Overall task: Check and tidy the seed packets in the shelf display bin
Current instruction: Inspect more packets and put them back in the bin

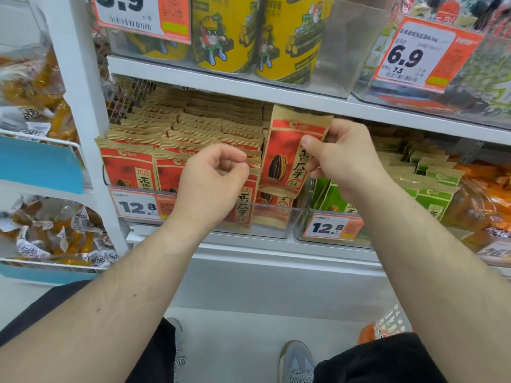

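A clear plastic display bin (276,217) on the middle shelf holds several rows of red and tan sunflower seed packets (130,164). My right hand (343,158) grips one red seed packet (287,153) by its right edge, lifted above the bin's right end and tilted slightly. My left hand (213,183) hovers in front of the packets in the bin's middle, thumb and forefinger pinched at the top edge of a standing packet (253,165). Whether it truly grips that packet is unclear.
A second bin to the right holds green seed packets (434,189). Orange price tags reading 12.8 (141,205) hang on the bin fronts. Yellow tubs (229,31) stand on the upper shelf close above. Wire racks of wrapped snacks (49,233) sit to the left.
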`<move>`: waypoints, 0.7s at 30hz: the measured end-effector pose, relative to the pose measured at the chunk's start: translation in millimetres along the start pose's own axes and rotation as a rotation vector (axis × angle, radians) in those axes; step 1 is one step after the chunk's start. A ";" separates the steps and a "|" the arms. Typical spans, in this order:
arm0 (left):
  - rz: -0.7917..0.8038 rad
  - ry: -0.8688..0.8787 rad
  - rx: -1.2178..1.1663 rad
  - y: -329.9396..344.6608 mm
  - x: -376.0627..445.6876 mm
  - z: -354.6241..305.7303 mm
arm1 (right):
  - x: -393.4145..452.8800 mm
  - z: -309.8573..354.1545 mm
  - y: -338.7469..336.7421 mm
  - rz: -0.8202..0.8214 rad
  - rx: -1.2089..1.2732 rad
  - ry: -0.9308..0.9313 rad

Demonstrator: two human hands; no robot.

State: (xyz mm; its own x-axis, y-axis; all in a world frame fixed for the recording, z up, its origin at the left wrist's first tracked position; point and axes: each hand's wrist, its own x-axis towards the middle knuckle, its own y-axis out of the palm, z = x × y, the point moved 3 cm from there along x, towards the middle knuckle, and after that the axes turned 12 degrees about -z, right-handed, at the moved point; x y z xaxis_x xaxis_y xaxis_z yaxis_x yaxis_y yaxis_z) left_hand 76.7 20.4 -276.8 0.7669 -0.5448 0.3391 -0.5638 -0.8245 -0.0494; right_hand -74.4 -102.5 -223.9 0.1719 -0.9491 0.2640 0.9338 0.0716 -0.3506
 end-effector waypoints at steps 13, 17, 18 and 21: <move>0.072 0.047 0.075 4.5 -4.8 -4.5 | -3.7 3.4 40.9 0.020 -1.124 -0.743; 0.102 0.052 0.092 7.0 -6.4 -1.4 | -1.7 0.0 47.5 0.013 -1.099 -0.727; 0.104 0.053 0.094 7.3 -6.5 -0.5 | -1.0 -0.9 48.5 0.008 -1.092 -0.719; 0.106 0.056 0.101 7.4 -6.3 0.8 | 0.7 -4.4 50.4 0.005 -1.084 -0.709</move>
State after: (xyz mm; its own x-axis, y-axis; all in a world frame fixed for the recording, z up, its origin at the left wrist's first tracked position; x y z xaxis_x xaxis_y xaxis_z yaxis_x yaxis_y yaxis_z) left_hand 67.9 17.6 -280.0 0.6845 -0.6227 0.3791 -0.6050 -0.7753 -0.1813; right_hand -28.6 -100.9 -245.4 0.6139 -0.5571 0.5593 0.2612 -0.5252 -0.8099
